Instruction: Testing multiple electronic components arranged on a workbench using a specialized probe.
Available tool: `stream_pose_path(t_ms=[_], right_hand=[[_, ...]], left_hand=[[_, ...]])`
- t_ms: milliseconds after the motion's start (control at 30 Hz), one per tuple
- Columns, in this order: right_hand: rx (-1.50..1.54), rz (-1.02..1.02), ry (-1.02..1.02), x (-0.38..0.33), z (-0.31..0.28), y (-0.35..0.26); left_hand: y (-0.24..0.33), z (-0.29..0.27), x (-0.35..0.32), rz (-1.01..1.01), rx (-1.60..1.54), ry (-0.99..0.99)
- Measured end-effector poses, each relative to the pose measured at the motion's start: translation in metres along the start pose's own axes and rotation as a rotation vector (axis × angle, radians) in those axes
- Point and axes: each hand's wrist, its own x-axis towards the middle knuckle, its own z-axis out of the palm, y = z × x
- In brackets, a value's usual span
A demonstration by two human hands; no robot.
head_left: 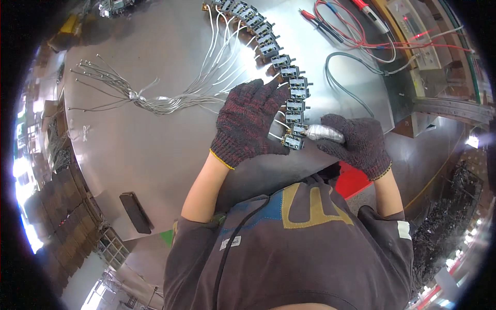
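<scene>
A curved row of small grey switch-like parts [281, 62] with white wires lies on a shiny metal table [144, 150]. My left hand [248, 121], in a dark knitted glove, rests flat on the wires beside the near end of the row. My right hand [361, 142], gloved the same way, grips a silver-wrapped tool [325, 133] whose tip touches the nearest part [292, 141] in the row. The wires run leftwards into a tied bundle [139, 98] with bare ends fanned out.
Red test leads [356, 31] and a grey cable [351, 67] lie at the table's far right, next to a meter-like box [418, 31]. A flat black object [135, 212] sits at the near left edge. Stacked crates stand on the floor at the left.
</scene>
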Motion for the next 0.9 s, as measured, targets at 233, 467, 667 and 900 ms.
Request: stream_pose_path(t_ms=[233,467,667,900], right_hand=[[-0.028,-0.156,0.041,0.006,0.001,0.005],[-0.100,-0.246,0.060,0.006,0.003,0.008],[-0.127,-0.313,0.061,0.005,0.008,0.018],[-0.185,-0.331,0.035,0.005,0.008,0.020]], left_hand=[[-0.001,0.000,0.000,0.061,0.006,0.083],[0.000,0.001,0.000,0.057,-0.004,0.078],[-0.002,0.002,-0.001,0.077,-0.021,0.106],[0.001,-0.001,0.000,0.045,0.006,0.059]])
